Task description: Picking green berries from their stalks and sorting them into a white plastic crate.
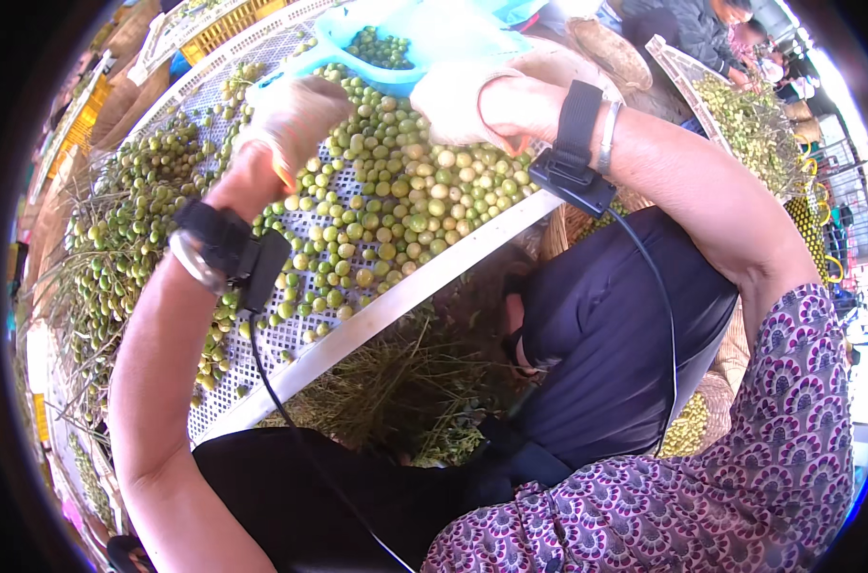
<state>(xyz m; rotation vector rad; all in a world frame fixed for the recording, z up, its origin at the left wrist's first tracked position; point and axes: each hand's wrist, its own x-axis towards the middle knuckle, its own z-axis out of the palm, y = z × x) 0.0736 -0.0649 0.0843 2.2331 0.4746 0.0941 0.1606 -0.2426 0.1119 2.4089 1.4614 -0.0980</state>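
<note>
A white perforated plastic tray lies before me, covered with small round green and yellowish fruits. My left hand, gloved and blurred, is above the tray beside the edge of a light-blue plastic vessel. Whether its curled fingers grip that edge cannot be told. Smaller dark green fruits sit in the vessel. My right hand, also gloved, is against the vessel's near right side; glare hides its fingers. Fruits still on thin stems are heaped at the tray's left.
Both wrists carry strapped black boxes with trailing cables. Cut stems lie below the tray near my legs. A woven basket of fruits stands at right. Behind it are another fruit-filled tray and a person at work.
</note>
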